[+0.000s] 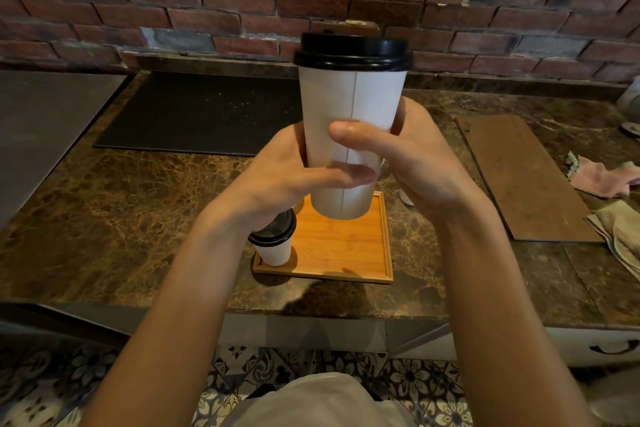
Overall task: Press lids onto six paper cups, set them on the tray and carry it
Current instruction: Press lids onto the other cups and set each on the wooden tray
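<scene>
A tall white paper cup [349, 104] with a black lid [352, 51] on top is held upright in the air above the wooden tray [346, 246]. My left hand [287, 180] wraps its lower left side, thumb across the front. From the right my right hand [408, 163] grips the cup, its thumb lying over the front seam. A small white cup with a black lid [273, 239] stands in the tray's near left corner, partly behind my left wrist. Part of another white cup [406, 197] shows behind my right hand.
The tray lies on a brown marble counter [121, 204] below a brick wall. A black mat [204, 114] lies at the back left, a brown board [523, 177] to the right, and cloths [609, 180] at the far right edge.
</scene>
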The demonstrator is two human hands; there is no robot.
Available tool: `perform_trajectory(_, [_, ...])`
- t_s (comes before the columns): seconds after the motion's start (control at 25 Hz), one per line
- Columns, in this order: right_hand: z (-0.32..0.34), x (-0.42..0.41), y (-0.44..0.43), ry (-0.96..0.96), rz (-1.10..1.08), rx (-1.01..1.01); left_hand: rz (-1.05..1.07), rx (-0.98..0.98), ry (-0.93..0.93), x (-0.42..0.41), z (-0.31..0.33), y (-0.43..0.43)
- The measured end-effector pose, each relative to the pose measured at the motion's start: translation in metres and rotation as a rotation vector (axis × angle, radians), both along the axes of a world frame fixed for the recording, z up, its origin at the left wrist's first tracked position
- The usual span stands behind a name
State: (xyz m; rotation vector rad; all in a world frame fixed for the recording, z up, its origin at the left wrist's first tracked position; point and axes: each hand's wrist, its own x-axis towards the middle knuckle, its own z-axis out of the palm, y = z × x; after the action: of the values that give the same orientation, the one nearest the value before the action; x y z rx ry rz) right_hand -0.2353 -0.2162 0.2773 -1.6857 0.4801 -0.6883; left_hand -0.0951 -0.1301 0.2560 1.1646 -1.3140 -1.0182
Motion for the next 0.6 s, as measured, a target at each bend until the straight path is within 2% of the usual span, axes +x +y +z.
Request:
perform_trajectory(0.36, [0.0,0.012,0.007,0.118,-0.235,-0.117,0.228,0.02,-0.096,-0.002,-0.003,-0.005])
perform_trajectory(0.6, [-0.004,0.019,0.013,0.119,-0.339,-0.133,0.282,0.002,-0.106,-0.005,-0.006,-0.007])
